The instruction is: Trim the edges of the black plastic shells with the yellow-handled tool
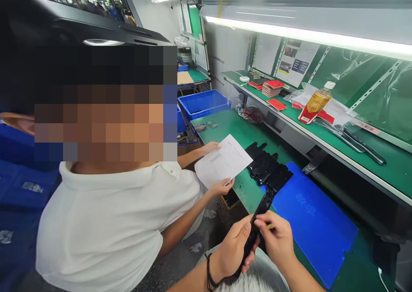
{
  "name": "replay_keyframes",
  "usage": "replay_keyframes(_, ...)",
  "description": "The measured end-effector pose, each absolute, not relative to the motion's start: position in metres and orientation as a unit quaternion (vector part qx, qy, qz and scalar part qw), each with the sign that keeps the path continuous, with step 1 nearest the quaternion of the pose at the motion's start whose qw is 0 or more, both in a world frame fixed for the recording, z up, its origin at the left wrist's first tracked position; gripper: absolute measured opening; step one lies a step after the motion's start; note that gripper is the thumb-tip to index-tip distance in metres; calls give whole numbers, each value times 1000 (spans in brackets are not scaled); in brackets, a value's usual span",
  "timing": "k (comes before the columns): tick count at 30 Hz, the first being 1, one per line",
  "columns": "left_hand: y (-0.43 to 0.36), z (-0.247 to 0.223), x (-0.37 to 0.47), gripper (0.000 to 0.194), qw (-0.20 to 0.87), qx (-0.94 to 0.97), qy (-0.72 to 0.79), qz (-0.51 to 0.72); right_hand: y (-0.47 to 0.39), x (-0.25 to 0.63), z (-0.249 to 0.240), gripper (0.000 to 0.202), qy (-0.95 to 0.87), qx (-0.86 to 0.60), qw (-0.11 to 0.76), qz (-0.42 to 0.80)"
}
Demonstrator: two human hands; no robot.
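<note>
My left hand (pixel 233 247), with a dark cord on its wrist, is wrapped round a long, narrow black part (pixel 264 202), held at a slant above my lap. What kind of part this is, I cannot make out. Against its side press the pinched fingers of my right hand (pixel 277 236). A small yellowish bit (pixel 271 226) shows at those fingers, too little of it to name. Beyond the far end of the held part, several similar black parts (pixel 265 165) lie side by side on the green bench (pixel 231 126).
At my left a person in a white shirt (pixel 106 223) holds a printed sheet (pixel 223 161). A blue mat (pixel 317 223) covers part of the bench. The raised shelf (pixel 363 141) bears a drink bottle (pixel 317 103) and red cards (pixel 273 88). Blue bins (pixel 204 103) stand behind.
</note>
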State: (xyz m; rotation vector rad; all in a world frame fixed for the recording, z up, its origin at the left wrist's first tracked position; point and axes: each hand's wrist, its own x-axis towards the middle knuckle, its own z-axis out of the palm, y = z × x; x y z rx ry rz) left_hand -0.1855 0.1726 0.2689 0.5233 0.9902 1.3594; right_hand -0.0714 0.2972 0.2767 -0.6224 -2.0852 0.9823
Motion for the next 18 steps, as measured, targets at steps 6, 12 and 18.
replay_keyframes(6, 150, 260, -213, 55, 581, 131, 469, 652, 288, -77, 289, 6, -814, -181, 421, 358)
replay_keyframes(12, 138, 266, -247, 65, 529, 73, 467, 705, 271, -117, 247, 24, -867, -220, 333, 298)
replay_keyframes(18, 174, 265, -250, 62, 506, 5, 433, 745, 253, -107, 250, 36, -894, -12, 334, 298)
